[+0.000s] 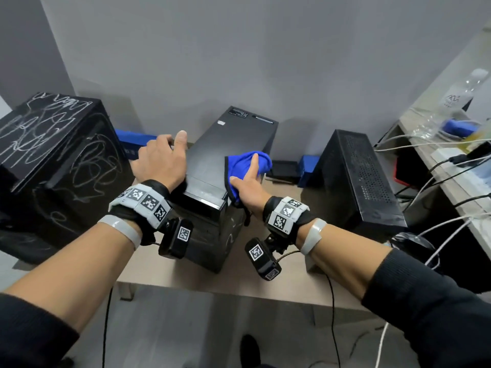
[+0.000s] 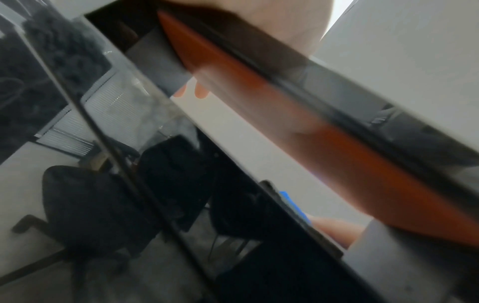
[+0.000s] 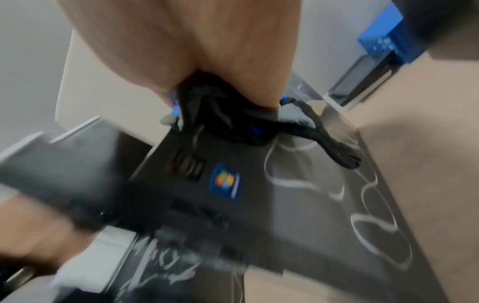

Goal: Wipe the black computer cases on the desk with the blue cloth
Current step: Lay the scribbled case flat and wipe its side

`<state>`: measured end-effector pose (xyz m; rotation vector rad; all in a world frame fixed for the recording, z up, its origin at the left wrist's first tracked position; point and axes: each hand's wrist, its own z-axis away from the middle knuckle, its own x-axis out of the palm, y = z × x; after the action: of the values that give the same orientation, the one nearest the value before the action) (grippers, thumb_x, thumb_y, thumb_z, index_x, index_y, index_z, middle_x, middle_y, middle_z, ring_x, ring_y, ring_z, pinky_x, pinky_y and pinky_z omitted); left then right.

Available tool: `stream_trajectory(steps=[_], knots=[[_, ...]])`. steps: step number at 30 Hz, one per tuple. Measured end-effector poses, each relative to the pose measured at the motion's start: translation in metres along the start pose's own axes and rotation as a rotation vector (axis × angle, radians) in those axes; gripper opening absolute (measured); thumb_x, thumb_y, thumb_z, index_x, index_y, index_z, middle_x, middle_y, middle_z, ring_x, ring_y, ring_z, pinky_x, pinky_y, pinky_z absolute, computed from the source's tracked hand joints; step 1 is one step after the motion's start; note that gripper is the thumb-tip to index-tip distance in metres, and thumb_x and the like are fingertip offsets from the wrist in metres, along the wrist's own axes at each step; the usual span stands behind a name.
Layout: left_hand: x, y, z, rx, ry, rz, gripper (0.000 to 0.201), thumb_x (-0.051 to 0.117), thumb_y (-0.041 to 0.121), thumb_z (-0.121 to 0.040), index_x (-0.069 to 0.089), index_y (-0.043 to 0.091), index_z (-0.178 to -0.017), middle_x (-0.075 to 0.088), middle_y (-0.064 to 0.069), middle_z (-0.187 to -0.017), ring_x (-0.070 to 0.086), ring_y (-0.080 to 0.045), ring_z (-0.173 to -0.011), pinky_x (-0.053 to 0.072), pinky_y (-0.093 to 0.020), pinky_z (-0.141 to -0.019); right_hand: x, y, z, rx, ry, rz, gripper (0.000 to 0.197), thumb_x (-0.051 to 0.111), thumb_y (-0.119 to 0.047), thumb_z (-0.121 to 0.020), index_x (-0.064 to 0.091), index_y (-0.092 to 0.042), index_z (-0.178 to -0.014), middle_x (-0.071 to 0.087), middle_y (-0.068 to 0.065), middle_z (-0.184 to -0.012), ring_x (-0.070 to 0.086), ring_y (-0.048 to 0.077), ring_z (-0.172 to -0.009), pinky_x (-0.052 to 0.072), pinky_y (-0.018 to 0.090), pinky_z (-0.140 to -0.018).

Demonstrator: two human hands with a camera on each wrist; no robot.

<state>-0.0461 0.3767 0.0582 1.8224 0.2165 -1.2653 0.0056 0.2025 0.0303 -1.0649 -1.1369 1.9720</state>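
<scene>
Three black computer cases stand on the desk point(image 1: 212, 282): a left case point(image 1: 53, 160) covered in white scribbles, a middle case point(image 1: 231, 139), and a vented right case point(image 1: 364, 179). My left hand point(image 1: 170, 144) grips the middle case's top left edge, thumb on top and fingers curled over the side; its fingertips point(image 2: 201, 93) show in the left wrist view. My right hand point(image 1: 245, 168) holds the bunched blue cloth point(image 1: 263, 159) on the top right edge, index finger stretched over it. In the right wrist view, the cloth's dark hem point(image 3: 220, 123) hangs over the case front by a sticker point(image 3: 225, 182).
Blue boxes point(image 1: 132, 140) lie behind the cases against the grey wall. A side desk at the right carries a plastic bottle point(image 1: 451, 102) and white cables point(image 1: 425, 144). White scribbles point(image 3: 370, 221) mark the middle case's side. An office chair point(image 2: 85, 203) stands behind.
</scene>
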Motion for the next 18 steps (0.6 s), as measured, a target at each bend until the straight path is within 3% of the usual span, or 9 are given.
stream_trajectory(steps=[2,4,6,7,10,12,14,16,18], knots=[[-0.001,0.0,0.0,0.007,-0.011,-0.002,0.067,0.019,0.067,-0.095,0.056,0.024,-0.132,0.059,-0.013,-0.132,0.051,-0.038,-0.123,0.036,-0.052,-0.101,0.011,0.007,0.017,0.001,-0.013,-0.023,0.1,0.055,-0.036,-0.081,-0.018,-0.04,-0.15,0.001,0.017,-0.159,0.034,0.037,-0.136,0.037,0.048,-0.11],[-0.001,-0.001,0.0,0.024,-0.023,-0.01,0.069,0.019,0.069,-0.094,0.055,0.025,-0.134,0.058,-0.013,-0.133,0.05,-0.038,-0.125,0.036,-0.053,-0.102,0.013,0.019,0.019,-0.002,-0.008,-0.078,0.089,0.051,-0.027,-0.096,-0.018,-0.035,-0.152,0.006,0.019,-0.161,0.04,0.033,-0.128,0.037,0.025,-0.098],[-0.001,-0.003,0.0,0.062,-0.036,-0.028,0.07,0.021,0.071,-0.093,0.054,0.026,-0.136,0.057,-0.012,-0.135,0.049,-0.037,-0.127,0.037,-0.054,-0.102,0.014,0.027,0.022,0.026,-0.014,-0.125,0.08,0.044,-0.026,-0.102,-0.017,-0.028,-0.154,0.012,0.017,-0.161,0.038,0.032,-0.136,0.036,0.01,-0.083],[-0.001,-0.004,0.0,0.086,-0.042,-0.035,0.069,0.023,0.071,-0.093,0.053,0.026,-0.136,0.057,-0.011,-0.135,0.049,-0.037,-0.127,0.037,-0.054,-0.102,0.015,0.029,0.024,0.024,-0.012,-0.149,0.077,0.042,-0.027,-0.103,-0.017,-0.027,-0.154,0.012,0.013,-0.162,0.032,0.03,-0.141,0.033,0.009,-0.088],[-0.001,-0.004,-0.001,0.122,-0.045,-0.055,0.067,0.026,0.07,-0.094,0.053,0.026,-0.137,0.057,-0.011,-0.136,0.048,-0.037,-0.128,0.037,-0.055,-0.102,0.02,0.035,0.022,-0.011,0.034,-0.265,0.071,0.038,-0.03,-0.105,-0.014,-0.028,-0.154,0.001,0.002,-0.164,0.014,0.018,-0.149,0.012,0.024,-0.117],[-0.001,-0.003,-0.002,0.123,-0.04,-0.053,0.067,0.026,0.07,-0.094,0.054,0.026,-0.137,0.057,-0.01,-0.136,0.048,-0.036,-0.128,0.037,-0.055,-0.102,0.024,0.046,0.012,0.004,0.046,-0.286,0.061,0.028,-0.034,-0.107,-0.009,-0.024,-0.155,-0.002,0.001,-0.164,0.007,0.017,-0.151,0.006,0.027,-0.119],[0.0,-0.003,-0.001,0.123,-0.03,-0.049,0.067,0.025,0.07,-0.094,0.054,0.027,-0.137,0.058,-0.01,-0.135,0.049,-0.036,-0.126,0.038,-0.055,-0.101,0.034,0.064,0.005,0.118,0.037,-0.255,0.059,0.02,-0.043,-0.106,-0.001,-0.02,-0.156,0.008,0.006,-0.164,0.014,0.023,-0.15,0.012,0.033,-0.121],[0.002,-0.003,-0.002,0.121,-0.014,-0.055,0.068,0.024,0.07,-0.093,0.055,0.027,-0.135,0.06,-0.01,-0.132,0.051,-0.036,-0.124,0.039,-0.055,-0.1,0.045,0.083,-0.001,0.246,0.034,-0.361,0.082,0.027,-0.07,-0.092,0.01,-0.023,-0.157,0.019,0.004,-0.162,0.024,0.024,-0.147,0.018,0.039,-0.121],[0.001,-0.004,-0.003,0.122,0.004,-0.049,0.068,0.024,0.07,-0.092,0.056,0.028,-0.134,0.061,-0.01,-0.129,0.052,-0.037,-0.121,0.04,-0.055,-0.098,0.057,0.123,-0.03,0.252,0.022,-0.474,0.11,0.036,-0.089,-0.065,0.021,-0.028,-0.155,0.028,-0.002,-0.159,0.03,0.019,-0.145,0.023,0.041,-0.12]])
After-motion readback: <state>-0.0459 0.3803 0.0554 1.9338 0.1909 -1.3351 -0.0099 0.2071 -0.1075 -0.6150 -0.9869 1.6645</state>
